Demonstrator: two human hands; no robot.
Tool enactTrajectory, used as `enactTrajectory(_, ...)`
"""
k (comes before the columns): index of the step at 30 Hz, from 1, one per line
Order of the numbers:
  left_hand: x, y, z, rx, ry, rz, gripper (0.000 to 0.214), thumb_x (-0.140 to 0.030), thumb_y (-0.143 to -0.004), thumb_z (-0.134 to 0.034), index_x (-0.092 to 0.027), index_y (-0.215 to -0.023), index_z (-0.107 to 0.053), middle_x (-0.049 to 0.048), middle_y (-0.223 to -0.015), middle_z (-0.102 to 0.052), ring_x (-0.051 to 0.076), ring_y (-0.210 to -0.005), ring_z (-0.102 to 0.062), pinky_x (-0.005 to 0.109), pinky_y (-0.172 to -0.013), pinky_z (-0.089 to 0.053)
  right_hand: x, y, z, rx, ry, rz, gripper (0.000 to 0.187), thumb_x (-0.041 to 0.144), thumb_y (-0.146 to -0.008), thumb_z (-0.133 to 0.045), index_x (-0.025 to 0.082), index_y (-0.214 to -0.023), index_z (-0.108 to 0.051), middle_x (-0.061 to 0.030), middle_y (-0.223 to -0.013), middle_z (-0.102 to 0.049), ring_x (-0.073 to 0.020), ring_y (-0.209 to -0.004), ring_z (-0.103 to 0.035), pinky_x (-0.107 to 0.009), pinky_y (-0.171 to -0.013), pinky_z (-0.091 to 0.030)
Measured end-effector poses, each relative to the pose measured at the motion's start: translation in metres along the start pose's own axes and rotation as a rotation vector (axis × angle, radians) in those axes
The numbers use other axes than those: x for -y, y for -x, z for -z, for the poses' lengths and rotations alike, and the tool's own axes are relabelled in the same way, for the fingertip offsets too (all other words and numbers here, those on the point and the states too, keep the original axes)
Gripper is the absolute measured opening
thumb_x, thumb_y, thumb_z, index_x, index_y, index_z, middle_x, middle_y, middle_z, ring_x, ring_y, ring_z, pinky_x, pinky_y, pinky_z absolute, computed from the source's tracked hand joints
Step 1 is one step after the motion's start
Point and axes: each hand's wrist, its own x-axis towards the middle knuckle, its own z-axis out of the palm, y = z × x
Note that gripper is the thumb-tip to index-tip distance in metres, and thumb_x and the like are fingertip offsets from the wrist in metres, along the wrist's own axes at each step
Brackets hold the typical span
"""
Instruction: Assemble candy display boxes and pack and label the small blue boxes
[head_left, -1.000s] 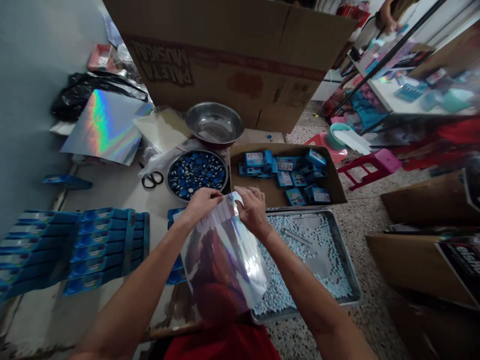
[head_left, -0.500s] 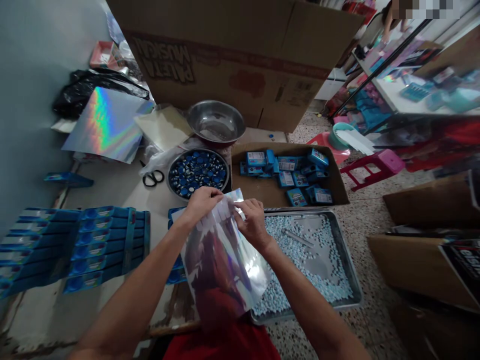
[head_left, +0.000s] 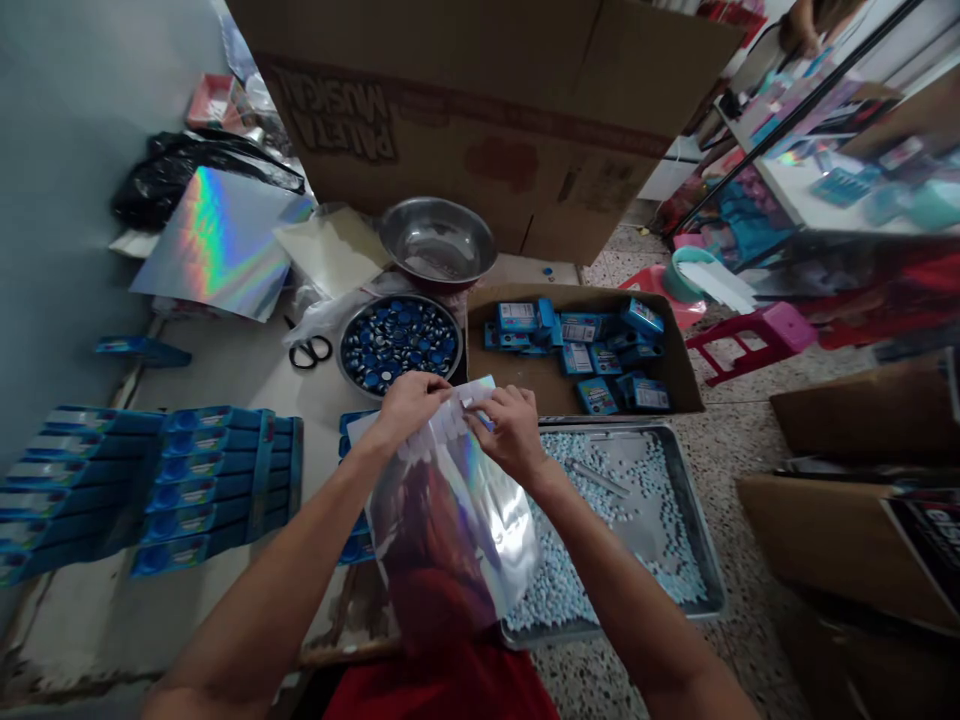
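Observation:
A shiny silver holographic sheet point(head_left: 450, 535) hangs in front of me, its upper edge folded or lined with small white strips point(head_left: 450, 418). My left hand point(head_left: 411, 405) is closed on that edge from the left. On the right, my right hand point(head_left: 510, 425) pinches the edge close to the strips with thumb and forefinger. Whether a strip is lifted from the sheet I cannot tell. Behind the sheet, several blue boxes point(head_left: 358, 545) are partly hidden. A metal tray point(head_left: 660, 540) of small pale-blue pellets lies just right of the sheet.
Beyond my hands stand a bowl of blue caps point(head_left: 401, 345), an empty steel bowl point(head_left: 439, 240) and a cardboard box point(head_left: 525, 395) holding small blue boxes. Black scissors point(head_left: 309, 352) lie left. Stacked blue boxes point(head_left: 187, 490) line the left side. A person point(head_left: 806, 30) is at the far table.
Both hands stay at the sheet's upper edge. The right hand's fingers have shifted slightly, and the white strips there show more clearly. The view has moved a little.

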Motion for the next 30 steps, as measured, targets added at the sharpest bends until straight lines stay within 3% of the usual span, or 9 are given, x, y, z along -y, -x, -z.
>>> enactTrajectory(4,0.001,-0.002,0.000,-0.016,-0.009,0.014,0.027,-0.034,-0.083,-0.061,-0.019,-0.094,-0.080,0.0055,-0.090,-0.078,0.022,-0.082,-0.068,0.029,-0.070,-0.045,-0.001,0.002,0.005,-0.011,-0.225,-0.214,0.006,0.027,-0.081,-0.073,0.023,-0.085,-0.072,0.0018,-0.076,-0.067,-0.0162,-0.074,-0.058,-0.030,-0.076,-0.036)
enactTrajectory(8,0.002,-0.012,-0.008,-0.074,-0.103,-0.016,0.025,-0.031,-0.086,-0.059,-0.021,-0.096,-0.081,0.0075,-0.096,-0.077,0.024,-0.088,-0.067,0.032,-0.076,-0.045,0.007,0.004,0.028,-0.004,-0.328,-0.368,0.004,0.023,-0.078,-0.068,0.022,-0.080,-0.071,0.0061,-0.058,-0.055,-0.0115,-0.055,-0.047,-0.026,-0.060,-0.032)
enactTrajectory(12,0.002,-0.009,-0.016,-0.328,-0.147,-0.149,0.026,-0.028,-0.086,-0.064,-0.020,-0.107,-0.078,0.0130,-0.115,-0.071,0.031,-0.113,-0.060,0.040,-0.099,-0.043,0.024,0.009,0.059,-0.002,-0.453,-0.507,0.011,0.033,-0.079,-0.071,0.022,-0.078,-0.072,0.0063,-0.054,-0.046,-0.0108,-0.052,-0.040,-0.025,-0.053,-0.028)
enactTrajectory(14,-0.001,0.003,-0.016,-0.391,0.007,-0.211,0.030,-0.035,-0.088,-0.065,-0.020,-0.112,-0.075,0.0129,-0.120,-0.069,0.031,-0.120,-0.057,0.042,-0.106,-0.040,0.032,0.011,0.070,0.026,-0.599,-0.547,0.019,0.039,-0.078,-0.074,0.021,-0.078,-0.072,0.0051,-0.056,-0.049,-0.0105,-0.053,-0.040,-0.024,-0.051,-0.028)
enactTrajectory(16,-0.004,0.019,-0.015,-0.240,0.342,-0.184,0.042,-0.052,-0.093,-0.058,-0.017,-0.110,-0.074,0.0129,-0.115,-0.071,0.028,-0.113,-0.062,0.041,-0.101,-0.046,0.040,0.011,0.075,0.071,-0.766,-0.581,0.025,0.044,-0.075,-0.077,0.019,-0.077,-0.072,0.0040,-0.059,-0.054,-0.0098,-0.054,-0.042,-0.024,-0.051,-0.032)
enactTrajectory(19,-0.001,0.043,-0.012,0.160,0.925,0.008,0.075,-0.079,-0.089,-0.041,-0.013,-0.105,-0.071,0.0150,-0.102,-0.075,0.026,-0.093,-0.070,0.039,-0.086,-0.055,0.052,0.008,0.076,0.145,-0.940,-0.700,0.033,0.047,-0.067,-0.083,0.018,-0.076,-0.071,0.0024,-0.064,-0.059,-0.0098,-0.056,-0.047,-0.023,-0.051,-0.042)
enactTrajectory(21,0.006,0.056,-0.011,0.295,1.178,0.090,0.079,-0.085,-0.083,-0.044,-0.013,-0.102,-0.071,0.0153,-0.098,-0.075,0.025,-0.088,-0.072,0.039,-0.083,-0.057,0.061,0.006,0.075,0.160,-1.003,-0.786,0.037,0.048,-0.061,-0.086,0.018,-0.076,-0.070,0.0016,-0.067,-0.061,-0.0111,-0.058,-0.051,-0.025,-0.050,-0.048)
enactTrajectory(26,0.026,0.094,-0.003,0.106,1.276,0.140,0.051,-0.056,-0.064,-0.087,-0.015,-0.088,-0.069,0.0083,-0.083,-0.075,0.019,-0.076,-0.071,0.032,-0.076,-0.058,0.086,0.010,0.065,0.196,-0.957,-0.808,0.039,0.050,-0.060,-0.085,0.016,-0.075,-0.073,0.0008,-0.062,-0.056,-0.0110,-0.052,-0.047,-0.026,-0.042,-0.049)
enactTrajectory(30,0.046,0.129,0.013,-0.019,1.322,0.184,0.049,-0.046,-0.051,-0.095,-0.014,-0.080,-0.070,0.0068,-0.074,-0.072,0.016,-0.065,-0.068,0.032,-0.068,-0.057,0.108,0.021,0.037,0.244,-0.878,-0.900,0.040,0.052,-0.059,-0.088,0.018,-0.075,-0.075,0.0014,-0.054,-0.050,-0.0113,-0.046,-0.041,-0.031,-0.039,-0.051)
